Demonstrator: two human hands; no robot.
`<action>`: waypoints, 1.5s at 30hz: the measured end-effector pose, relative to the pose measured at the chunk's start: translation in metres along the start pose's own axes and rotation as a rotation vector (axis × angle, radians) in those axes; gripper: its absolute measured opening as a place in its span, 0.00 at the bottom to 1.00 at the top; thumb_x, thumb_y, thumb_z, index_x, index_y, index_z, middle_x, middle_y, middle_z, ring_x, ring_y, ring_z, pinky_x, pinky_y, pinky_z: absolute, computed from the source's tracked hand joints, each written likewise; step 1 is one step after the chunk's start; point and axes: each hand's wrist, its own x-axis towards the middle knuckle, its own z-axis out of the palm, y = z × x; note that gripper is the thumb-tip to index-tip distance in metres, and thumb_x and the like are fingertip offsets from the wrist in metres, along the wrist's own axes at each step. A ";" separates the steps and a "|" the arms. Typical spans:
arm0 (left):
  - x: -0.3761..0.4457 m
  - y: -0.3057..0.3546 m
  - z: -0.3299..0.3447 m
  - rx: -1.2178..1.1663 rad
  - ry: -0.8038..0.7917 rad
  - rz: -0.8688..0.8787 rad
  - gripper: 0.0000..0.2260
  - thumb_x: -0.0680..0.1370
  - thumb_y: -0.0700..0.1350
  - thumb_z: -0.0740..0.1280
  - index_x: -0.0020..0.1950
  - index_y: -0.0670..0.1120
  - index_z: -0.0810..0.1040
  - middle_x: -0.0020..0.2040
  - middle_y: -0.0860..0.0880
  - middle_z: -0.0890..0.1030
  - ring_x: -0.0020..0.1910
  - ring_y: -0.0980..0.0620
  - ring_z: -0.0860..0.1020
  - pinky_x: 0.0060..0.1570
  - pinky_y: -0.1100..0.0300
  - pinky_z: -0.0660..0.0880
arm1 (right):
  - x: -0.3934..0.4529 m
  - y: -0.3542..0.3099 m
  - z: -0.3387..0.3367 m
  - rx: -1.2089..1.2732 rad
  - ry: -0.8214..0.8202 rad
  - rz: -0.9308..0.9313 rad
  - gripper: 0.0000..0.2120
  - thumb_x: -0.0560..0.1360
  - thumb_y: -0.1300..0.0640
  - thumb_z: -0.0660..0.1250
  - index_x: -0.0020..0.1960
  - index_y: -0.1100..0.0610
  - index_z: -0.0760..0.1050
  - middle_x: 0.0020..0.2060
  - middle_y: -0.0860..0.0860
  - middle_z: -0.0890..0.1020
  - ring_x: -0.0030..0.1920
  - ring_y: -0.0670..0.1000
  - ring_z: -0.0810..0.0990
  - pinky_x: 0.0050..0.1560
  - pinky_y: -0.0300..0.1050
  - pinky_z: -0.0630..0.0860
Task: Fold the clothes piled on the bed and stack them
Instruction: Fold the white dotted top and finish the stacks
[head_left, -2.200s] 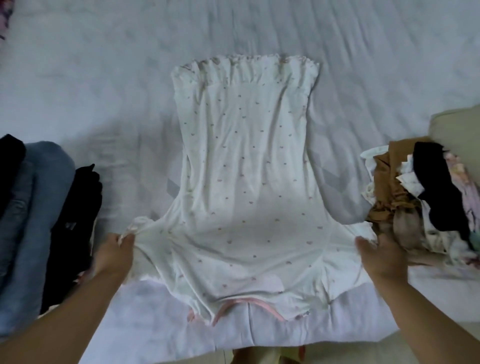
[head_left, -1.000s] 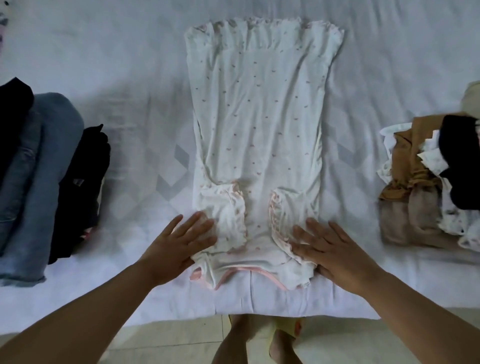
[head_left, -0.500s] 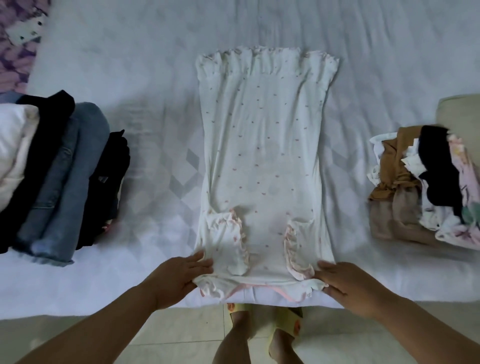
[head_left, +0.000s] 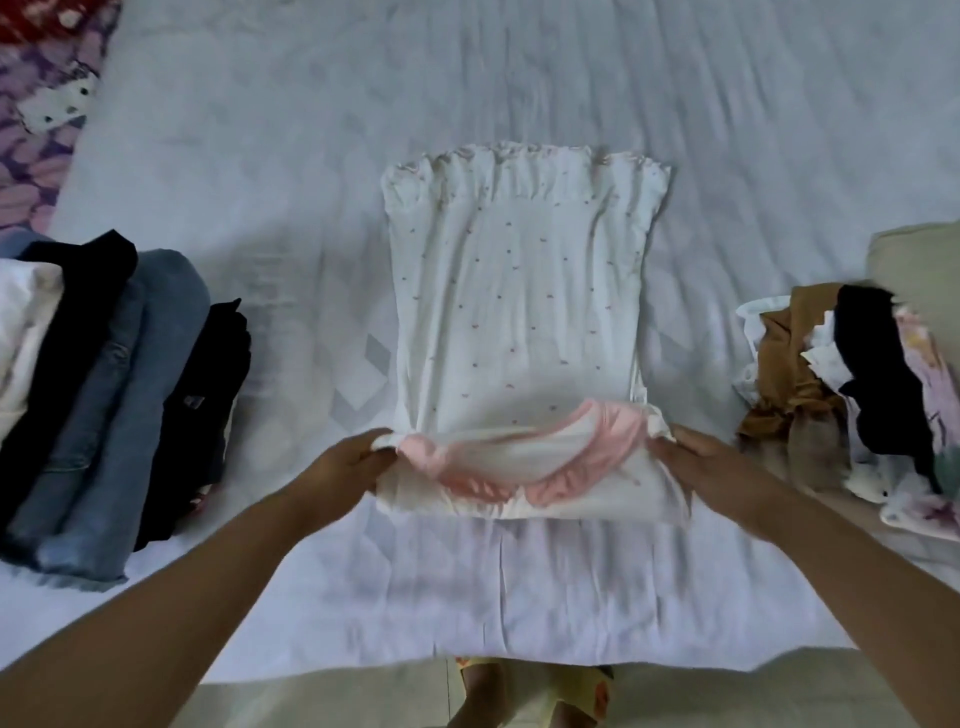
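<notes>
**Clothes: one mid-fold, pile still waiting**

White dress (head_left: 519, 322) lies mid-bed, collar end turned up near the bed's (head_left: 519, 78) near edge. Your left hand (head_left: 353, 457) and right hand (head_left: 696, 457) each pinch a corner of that fold. Folded stack (head_left: 114, 395) sits at the left edge; unfolded pile (head_left: 852, 384) at the right edge is left.

We found no readable text, brand, number or sign anywhere. A small pale tag on the black garment (head_left: 195, 402) in the left stack was too blurred to make out.
</notes>
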 end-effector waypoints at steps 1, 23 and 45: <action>0.010 0.008 -0.002 -0.015 0.024 0.001 0.10 0.82 0.41 0.59 0.47 0.49 0.78 0.36 0.53 0.79 0.34 0.58 0.75 0.38 0.62 0.73 | 0.011 -0.004 -0.002 0.039 0.034 -0.007 0.08 0.80 0.51 0.58 0.50 0.47 0.77 0.45 0.44 0.82 0.44 0.41 0.78 0.44 0.33 0.71; 0.053 -0.067 0.035 1.095 0.136 0.618 0.31 0.74 0.59 0.57 0.75 0.48 0.61 0.75 0.50 0.64 0.73 0.50 0.60 0.68 0.52 0.57 | 0.072 0.077 0.019 -1.251 0.280 -0.635 0.28 0.70 0.53 0.56 0.69 0.57 0.64 0.67 0.55 0.74 0.65 0.56 0.75 0.60 0.56 0.62; -0.083 -0.054 0.054 0.755 -0.467 -0.012 0.17 0.79 0.52 0.56 0.66 0.56 0.74 0.63 0.53 0.78 0.61 0.52 0.74 0.56 0.65 0.66 | -0.082 0.111 0.044 -0.882 -0.258 -0.175 0.18 0.78 0.52 0.58 0.66 0.52 0.71 0.60 0.50 0.78 0.59 0.52 0.77 0.54 0.41 0.72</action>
